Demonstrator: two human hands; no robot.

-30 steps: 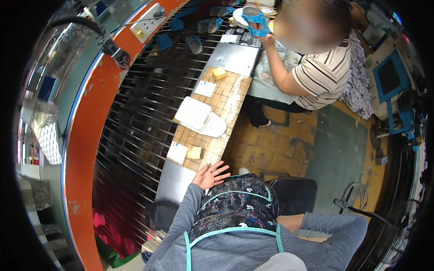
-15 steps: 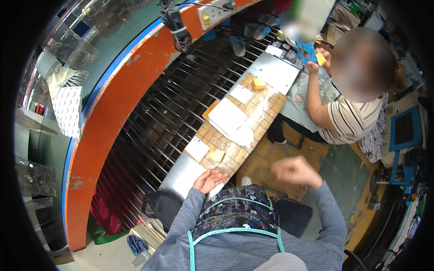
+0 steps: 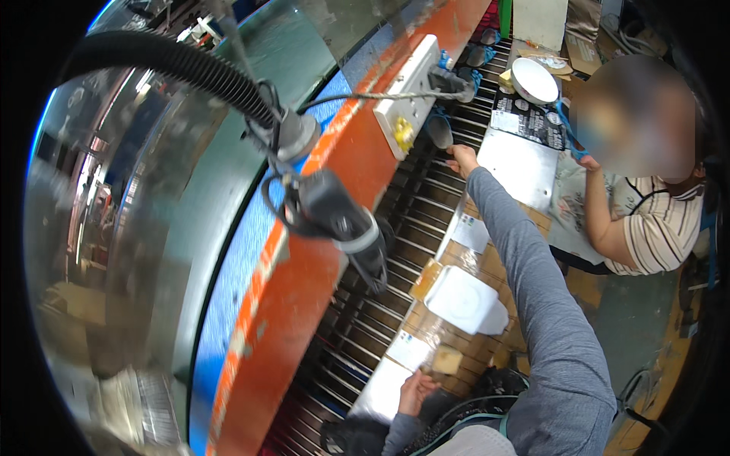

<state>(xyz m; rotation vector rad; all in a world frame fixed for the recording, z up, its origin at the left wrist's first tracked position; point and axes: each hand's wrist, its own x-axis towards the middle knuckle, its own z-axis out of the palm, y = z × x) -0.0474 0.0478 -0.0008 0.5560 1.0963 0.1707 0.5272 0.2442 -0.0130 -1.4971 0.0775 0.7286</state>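
Note:
My right arm stretches forward over the bench, and my right hand [image 3: 462, 161] is closed at the lower end of a grey, blue-edged, rounded piece [image 3: 439, 132] lying on the metal rods. The fingertips seem to pinch it, though the grip is partly hidden. Near my body, my left hand [image 3: 415, 391] holds nothing, its fingers loosely bent and apart. Just beyond it lies a pale yellow sponge [image 3: 446, 359] on the brown grid-marked board [image 3: 487, 346]. A flat white plastic container [image 3: 461, 298] sits mid-board, beside an amber block [image 3: 426, 280].
Several similar blue-grey pieces [image 3: 471, 80] lie farther along the rod conveyor [image 3: 411, 228]. An orange side wall [image 3: 304, 319] carries a socket strip [image 3: 411, 99] and a hanging black plug with cable [image 3: 342, 220]. A co-worker [image 3: 654, 220] sits at right, near a white bowl [image 3: 534, 80].
My right hand has swung from above the floor at right to the rods far ahead, reaching a grey-blue piece. My left hand stays near the board's close end. The view has shifted.

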